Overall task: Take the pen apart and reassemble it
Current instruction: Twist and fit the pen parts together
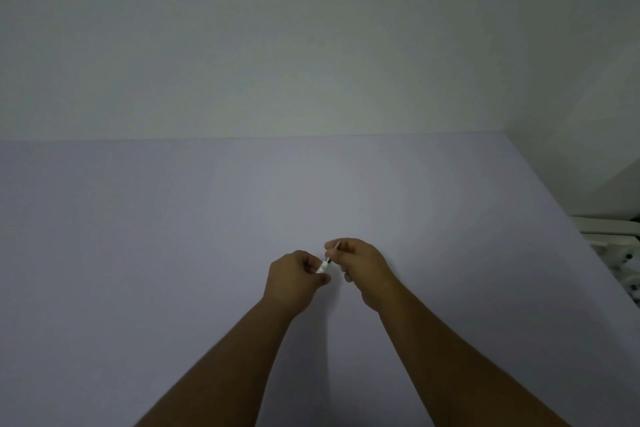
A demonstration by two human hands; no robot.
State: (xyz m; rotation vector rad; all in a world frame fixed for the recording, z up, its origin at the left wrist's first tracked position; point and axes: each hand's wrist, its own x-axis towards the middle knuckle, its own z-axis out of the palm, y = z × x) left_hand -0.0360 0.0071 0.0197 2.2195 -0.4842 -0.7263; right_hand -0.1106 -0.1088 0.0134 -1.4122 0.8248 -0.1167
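Note:
Both hands meet over the middle of a pale lilac table (173,253). My left hand (294,276) is closed around the clear pen barrel (323,267), whose end pokes out toward the right. My right hand (362,265) pinches the thin pale refill (336,246), which slants up and right from a dark piece at the barrel's mouth. The rest of the barrel and refill is hidden inside the fingers. The scene is dim, so small pen parts are hard to make out.
A plain white wall (311,45) rises behind the table's far edge. The table's right edge runs diagonally down to the right. Beyond it stands a white object with dark spots (616,253).

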